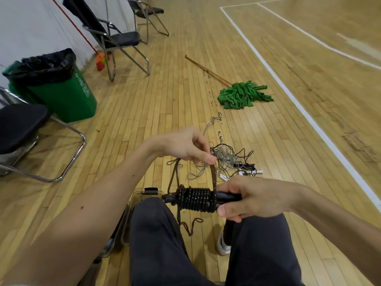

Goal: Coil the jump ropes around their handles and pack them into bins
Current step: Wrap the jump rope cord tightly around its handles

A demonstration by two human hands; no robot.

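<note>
A dark brown jump rope (194, 200) lies coiled in tight turns around its black handles, held level above my lap. My right hand (253, 200) grips the handles' right end, thumb against the coil. My left hand (188, 146) is raised above the coil and pinches the free strand, which runs down to the coil's right edge. A loose tail of the same rope hangs below between my knees. On the floor ahead lies a tangled pile of grey and black jump ropes (226, 159) with black and white handles. A clear plastic bin (142, 196) shows partly behind my left knee.
A green waste bin (61, 98) with a black liner stands at the left. Folding chairs (119, 40) line the left wall, one close at my left. A green mop (243, 96) with a wooden handle lies on the wooden gym floor ahead. White court lines run at right.
</note>
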